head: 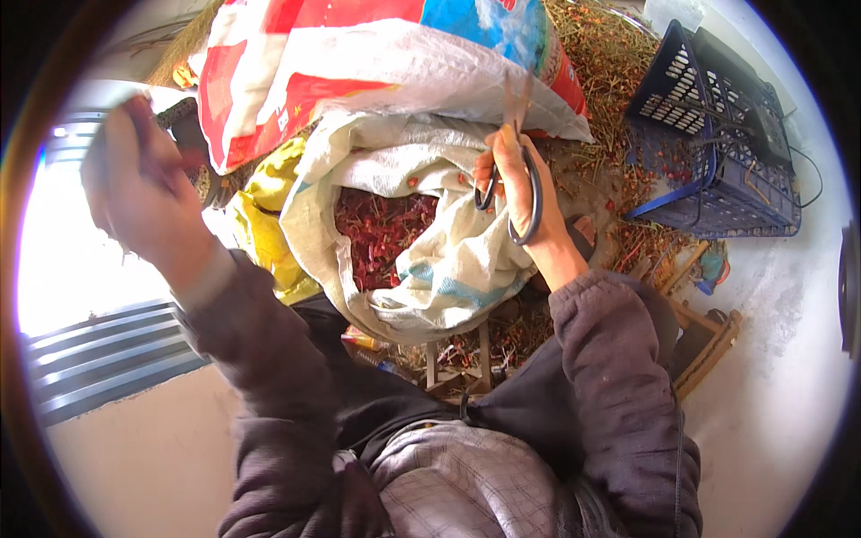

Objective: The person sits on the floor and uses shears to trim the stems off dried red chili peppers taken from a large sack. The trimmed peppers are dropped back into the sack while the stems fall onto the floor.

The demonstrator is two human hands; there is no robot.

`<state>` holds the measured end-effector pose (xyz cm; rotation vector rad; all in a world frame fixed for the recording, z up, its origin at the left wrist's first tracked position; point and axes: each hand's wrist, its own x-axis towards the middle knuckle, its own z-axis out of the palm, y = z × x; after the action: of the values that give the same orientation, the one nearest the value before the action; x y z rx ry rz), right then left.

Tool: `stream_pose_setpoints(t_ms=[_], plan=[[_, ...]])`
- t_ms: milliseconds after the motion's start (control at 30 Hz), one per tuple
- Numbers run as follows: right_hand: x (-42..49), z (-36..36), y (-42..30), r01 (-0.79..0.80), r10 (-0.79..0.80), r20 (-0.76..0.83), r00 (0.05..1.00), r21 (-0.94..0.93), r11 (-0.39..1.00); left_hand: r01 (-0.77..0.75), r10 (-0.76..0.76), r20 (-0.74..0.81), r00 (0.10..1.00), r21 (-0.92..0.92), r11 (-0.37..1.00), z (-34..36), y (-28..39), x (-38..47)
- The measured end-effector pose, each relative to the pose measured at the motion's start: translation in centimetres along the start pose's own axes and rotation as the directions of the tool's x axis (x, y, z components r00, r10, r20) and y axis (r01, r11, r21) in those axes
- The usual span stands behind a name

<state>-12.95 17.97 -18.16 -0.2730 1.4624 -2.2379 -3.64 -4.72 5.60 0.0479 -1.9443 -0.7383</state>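
Note:
Raised at the far left, my left hand (pixel 138 185) is blurred by motion. Its fingers curl around dark red pieces (pixel 176 160), too smeared to name surely. My right hand (pixel 521 178) grips scissors (pixel 536 202) by their black handle loops, above the right rim of an open sack. The blurred blades point away from me and look slightly apart. Between my hands stands the white woven sack (pixel 457 259), its rim rolled down. Dark red dried pods (pixel 383 232), seemingly chillies, with bits of stem lie inside it.
A large red, white and blue printed sack (pixel 377 64) lies beyond. A yellow bag (pixel 269 228) touches the open sack's left side. Dried stems and red pods (pixel 605 81) cover the floor at upper right, near a blue plastic crate (pixel 746 202). A wooden frame (pixel 709 350) stands right.

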Motion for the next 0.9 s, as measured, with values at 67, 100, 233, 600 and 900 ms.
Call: stream_pose_setpoints(t_ms=[67, 100, 233, 600, 900], plan=[[0.1, 0.4, 0.5, -0.018, 0.018, -0.005, 1.0, -0.041, 0.999, 0.017, -0.018, 0.011, 1.0, 0.084, 0.996, 1.4, -3.4, 4.1], [0.3, 0.3, 0.8, 0.002, -0.001, 0.009, 1.0, -0.067, 0.998, 0.28, -0.279, 0.029, 0.96, -0.011, 0.96, 1.6, -5.2, 4.8], [1.2, -0.7, 1.8, 0.001, -0.009, -0.093, 0.996, -0.083, 0.997, 0.069, -0.096, 0.037, 0.995, 0.455, 0.888, -4.4, -8.9, 2.1], [1.2, -0.3, 1.9, 0.044, -0.04, -0.082, 0.996, 0.056, 0.997, 0.292, -0.813, 0.452, 0.366, 0.774, 0.562, -8.4, -22.2, -36.4], [0.6, 0.1, 1.4, -0.023, 0.028, 0.037, 0.999, -0.133, 0.991, 0.111, -0.845, 0.233, 0.481, 0.94, 0.322, -8.3, -23.5, -38.3]])
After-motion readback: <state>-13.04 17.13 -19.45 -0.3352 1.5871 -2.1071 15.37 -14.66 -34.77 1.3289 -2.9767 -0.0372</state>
